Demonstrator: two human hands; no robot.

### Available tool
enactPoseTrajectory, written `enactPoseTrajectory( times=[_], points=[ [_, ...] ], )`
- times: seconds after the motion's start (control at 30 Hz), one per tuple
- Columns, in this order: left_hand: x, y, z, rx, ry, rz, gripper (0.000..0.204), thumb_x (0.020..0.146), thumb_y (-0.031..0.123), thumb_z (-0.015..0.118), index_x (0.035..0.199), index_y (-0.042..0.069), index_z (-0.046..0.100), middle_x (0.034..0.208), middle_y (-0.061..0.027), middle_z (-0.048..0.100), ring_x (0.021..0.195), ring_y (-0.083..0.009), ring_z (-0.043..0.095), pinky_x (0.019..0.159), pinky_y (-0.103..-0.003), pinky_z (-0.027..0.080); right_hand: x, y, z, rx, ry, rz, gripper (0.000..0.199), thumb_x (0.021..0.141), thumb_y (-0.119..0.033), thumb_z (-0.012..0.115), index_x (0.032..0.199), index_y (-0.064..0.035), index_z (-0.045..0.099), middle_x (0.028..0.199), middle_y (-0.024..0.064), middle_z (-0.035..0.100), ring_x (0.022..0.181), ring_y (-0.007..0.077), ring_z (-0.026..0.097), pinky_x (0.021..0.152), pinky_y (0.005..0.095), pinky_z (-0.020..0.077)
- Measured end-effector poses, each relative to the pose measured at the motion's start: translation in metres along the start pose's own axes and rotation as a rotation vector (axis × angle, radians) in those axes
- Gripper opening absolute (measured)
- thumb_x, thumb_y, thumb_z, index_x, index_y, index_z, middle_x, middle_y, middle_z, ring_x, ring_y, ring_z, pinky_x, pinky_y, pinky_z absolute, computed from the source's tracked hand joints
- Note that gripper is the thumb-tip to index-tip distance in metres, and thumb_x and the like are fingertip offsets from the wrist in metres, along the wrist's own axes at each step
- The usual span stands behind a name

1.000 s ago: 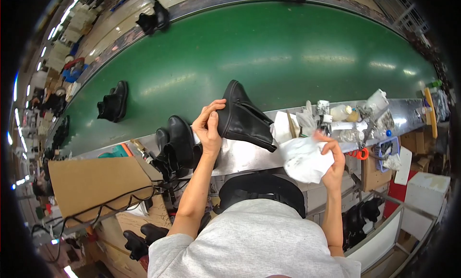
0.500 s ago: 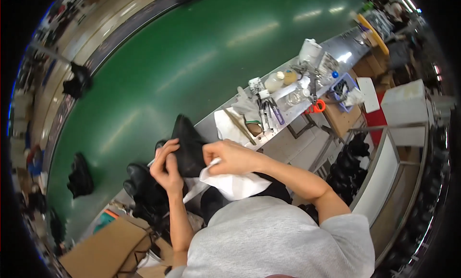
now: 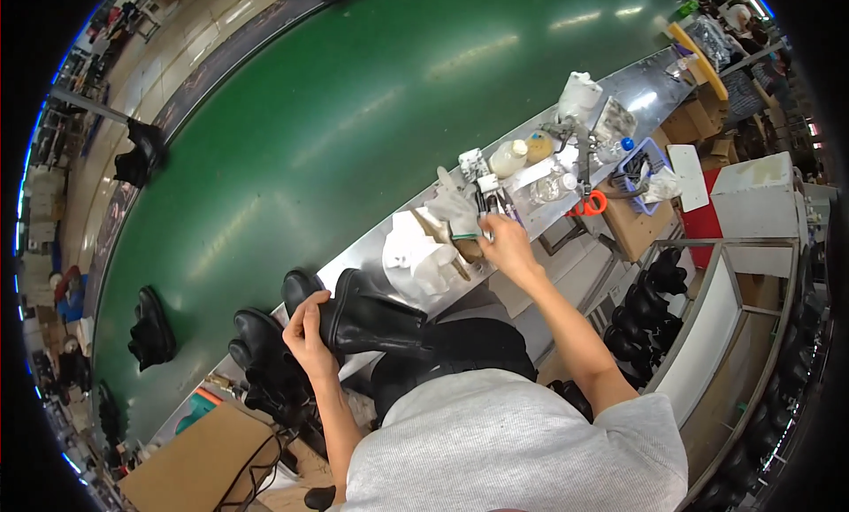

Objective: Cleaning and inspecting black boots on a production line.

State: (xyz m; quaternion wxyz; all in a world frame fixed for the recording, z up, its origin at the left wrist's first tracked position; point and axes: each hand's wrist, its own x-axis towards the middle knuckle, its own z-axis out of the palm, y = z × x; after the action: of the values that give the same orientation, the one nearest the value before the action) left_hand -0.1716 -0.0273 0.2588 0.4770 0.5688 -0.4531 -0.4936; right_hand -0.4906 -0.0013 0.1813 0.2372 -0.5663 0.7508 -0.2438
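Black and smooth, the boot [image 3: 376, 324] is in the left hand [image 3: 309, 340], which is closed on its sole side. From this grip its shaft points rightward, across the person's front. The right hand [image 3: 507, 245] is well apart from it, farther right and forward, its fingers bent together near the pens [image 3: 506, 204]; I cannot tell if they pinch something. Between both hands, a white cloth [image 3: 414, 252] lies on the metal ledge [image 3: 646, 98]. Beyond the hands spreads the green belt [image 3: 309, 158].
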Motion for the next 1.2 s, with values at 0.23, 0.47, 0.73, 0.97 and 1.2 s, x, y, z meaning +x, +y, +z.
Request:
enactPoseTrajectory(
  times=[0.23,0.47,0.73,0.97,1.2],
  points=[
    [0.006,-0.007,0.001,-0.004,-0.008,-0.020,0.025,0.088,0.016,0.052,0.088,-0.005,0.065,0.086,-0.0074,0.065,0.081,-0.0126,0.056,0.081,-0.025,0.040,0.029,-0.036,0.021,-0.027,0.014,-0.148,0.040,0.072,-0.006,0.058,0.112,-0.0036,0.052,0.099,0.0148,0.052,0.079,0.0366,0.057,0.069,0.0437,0.0476],
    [-0.008,-0.011,-0.003,0.018,0.027,0.013,0.026,0.089,0.016,0.051,0.087,-0.006,0.064,0.087,-0.0070,0.065,0.083,-0.0125,0.056,0.081,-0.025,0.040,0.037,-0.060,0.058,0.040,-0.169,-0.542,0.028,0.079,-0.011,0.054,0.105,-0.0027,0.060,0.104,0.0157,0.057,0.083,0.0354,0.059,0.075,0.0401,0.0478],
    [-0.009,-0.009,-0.012,-0.008,0.011,0.009,0.026,0.089,0.017,0.051,0.087,-0.006,0.063,0.088,-0.0074,0.065,0.084,-0.0130,0.056,0.082,-0.025,0.040,0.069,-0.043,0.125,-0.204,-0.434,-0.330,0.034,0.067,-0.007,0.066,0.100,-0.0013,0.059,0.098,0.0198,0.060,0.095,0.0364,0.058,0.083,0.0413,0.0476],
    [-0.001,-0.016,-0.005,-0.069,-0.019,0.054,0.025,0.089,0.014,0.050,0.089,-0.007,0.063,0.087,-0.0080,0.065,0.084,-0.0132,0.056,0.081,-0.025,0.040,0.080,-0.027,0.127,0.058,-0.208,-0.226,0.021,0.075,-0.009,0.057,0.093,-0.0006,0.062,0.086,0.0187,0.062,0.080,0.0333,0.061,0.069,0.0431,0.0497],
    [-0.005,-0.007,-0.005,0.085,0.050,0.138,0.027,0.087,0.014,0.047,0.079,-0.007,0.063,0.078,-0.0066,0.062,0.075,-0.0145,0.054,0.072,-0.026,0.041,0.090,-0.024,0.123,-0.126,-0.158,-0.548,0.017,0.075,-0.004,0.050,0.088,0.0032,0.057,0.109,0.0183,0.050,0.101,0.0348,0.051,0.082,0.0447,0.0448]
  ],
)
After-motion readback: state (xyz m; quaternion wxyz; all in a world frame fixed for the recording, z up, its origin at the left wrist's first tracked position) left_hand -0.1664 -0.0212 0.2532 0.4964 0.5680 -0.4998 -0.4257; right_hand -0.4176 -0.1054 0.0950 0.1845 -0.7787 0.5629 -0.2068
